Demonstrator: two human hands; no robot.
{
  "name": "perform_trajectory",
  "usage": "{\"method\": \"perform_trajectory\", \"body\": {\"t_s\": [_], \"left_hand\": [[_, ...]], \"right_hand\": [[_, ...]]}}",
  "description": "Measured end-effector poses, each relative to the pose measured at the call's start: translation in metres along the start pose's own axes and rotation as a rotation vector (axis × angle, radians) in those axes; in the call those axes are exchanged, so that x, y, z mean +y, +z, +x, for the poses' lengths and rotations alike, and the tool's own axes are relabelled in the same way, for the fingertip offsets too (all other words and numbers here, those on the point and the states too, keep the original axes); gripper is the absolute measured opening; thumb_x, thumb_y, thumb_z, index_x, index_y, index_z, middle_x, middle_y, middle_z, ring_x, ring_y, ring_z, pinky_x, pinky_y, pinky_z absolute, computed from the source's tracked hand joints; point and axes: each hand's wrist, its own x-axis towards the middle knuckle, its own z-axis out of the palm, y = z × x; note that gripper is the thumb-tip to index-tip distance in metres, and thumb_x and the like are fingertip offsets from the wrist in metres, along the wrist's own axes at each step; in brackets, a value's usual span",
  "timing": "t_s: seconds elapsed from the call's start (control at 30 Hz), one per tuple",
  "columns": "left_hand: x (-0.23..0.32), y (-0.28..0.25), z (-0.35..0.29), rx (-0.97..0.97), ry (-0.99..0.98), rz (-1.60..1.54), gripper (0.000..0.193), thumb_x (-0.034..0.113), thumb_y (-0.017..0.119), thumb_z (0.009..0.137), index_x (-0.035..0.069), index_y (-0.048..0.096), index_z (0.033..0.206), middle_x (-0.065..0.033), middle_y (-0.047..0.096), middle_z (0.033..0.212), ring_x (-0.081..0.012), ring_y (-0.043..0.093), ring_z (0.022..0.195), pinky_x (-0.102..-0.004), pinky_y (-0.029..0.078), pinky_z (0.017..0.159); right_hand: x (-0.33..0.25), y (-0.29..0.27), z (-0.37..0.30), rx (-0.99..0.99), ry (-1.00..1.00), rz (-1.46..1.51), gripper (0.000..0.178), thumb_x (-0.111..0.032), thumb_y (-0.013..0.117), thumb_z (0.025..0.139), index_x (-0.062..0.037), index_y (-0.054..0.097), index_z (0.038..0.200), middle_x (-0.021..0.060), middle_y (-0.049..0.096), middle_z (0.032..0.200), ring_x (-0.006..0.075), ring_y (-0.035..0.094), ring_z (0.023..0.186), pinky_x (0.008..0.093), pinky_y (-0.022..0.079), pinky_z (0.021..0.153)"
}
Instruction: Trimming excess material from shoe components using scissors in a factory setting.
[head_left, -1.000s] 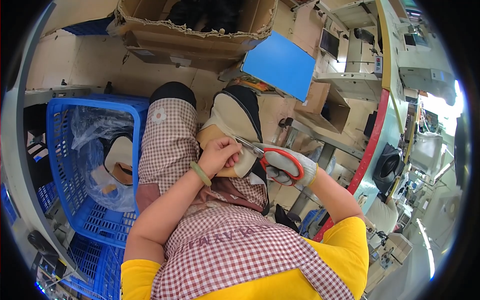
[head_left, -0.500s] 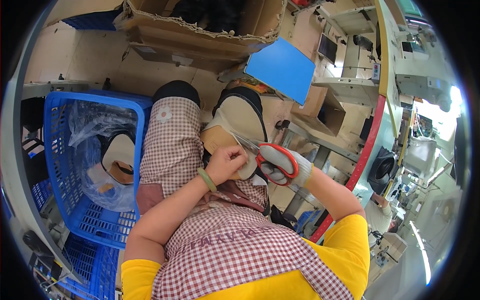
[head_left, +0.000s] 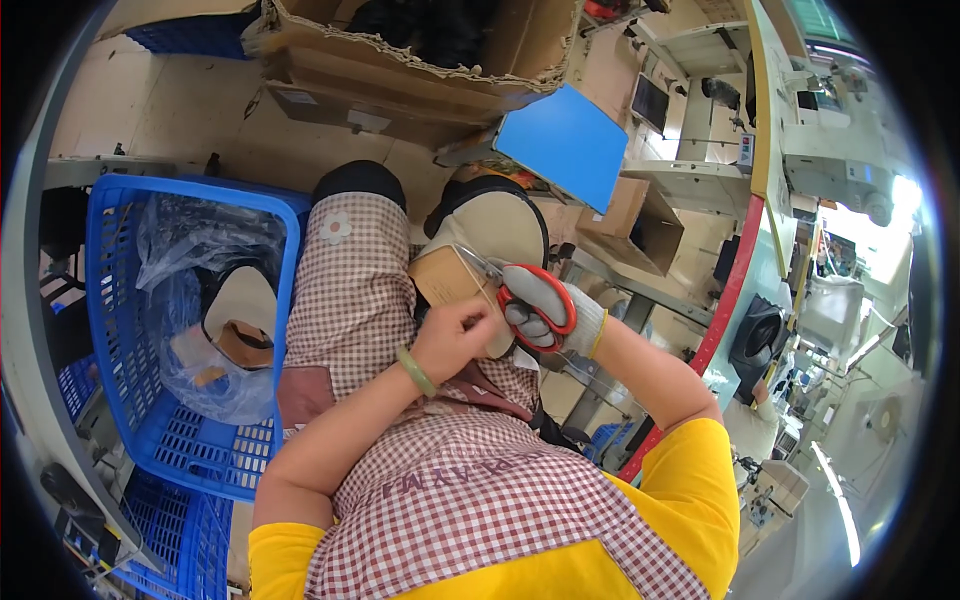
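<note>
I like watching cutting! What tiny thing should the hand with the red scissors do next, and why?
Probably close the blades a little. The right hand holds the red-handled scissors with their tips at the tan inner part of the shoe piece, and the left hand pinches that piece beside them, so a small snip looks ready.

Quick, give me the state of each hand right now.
Left hand: bare, fingers pinched shut on the tan shoe piece on the lap.
Right hand: gloved, closed through the handles of the red scissors, blades at the piece.
</note>
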Motion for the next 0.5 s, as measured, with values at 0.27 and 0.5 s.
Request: {"method": "perform_trajectory", "body": {"t_s": [0.27, 0.5], "left_hand": [[0.017, -0.041, 0.042, 0.416, 0.121, 0.594, 0.023, 0.018, 0.065, 0.081, -0.002, 0.054, 0.086, -0.016, 0.06, 0.09, -0.0313, 0.059, 0.085, -0.0371, 0.046, 0.077], [0.025, -0.029, 0.049, 0.194, 0.371, 0.717, 0.021, 0.008, 0.067, 0.076, -0.003, 0.06, 0.092, -0.016, 0.058, 0.089, -0.0304, 0.059, 0.084, -0.0347, 0.047, 0.075]], "right_hand": [[0.045, -0.01, 0.01, -0.07, -0.159, 0.318, 0.035, -0.047, 0.054, 0.091, -0.0122, 0.054, 0.095, 0.0022, 0.055, 0.068, 0.0084, 0.042, 0.043, 0.0202, 0.031, 0.036], [0.086, -0.038, -0.013, -0.259, -0.259, 0.557, 0.047, -0.053, 0.05, 0.09, -0.0096, 0.052, 0.108, 0.004, 0.054, 0.07, 0.0076, 0.039, 0.042, 0.0184, 0.031, 0.036]]}}
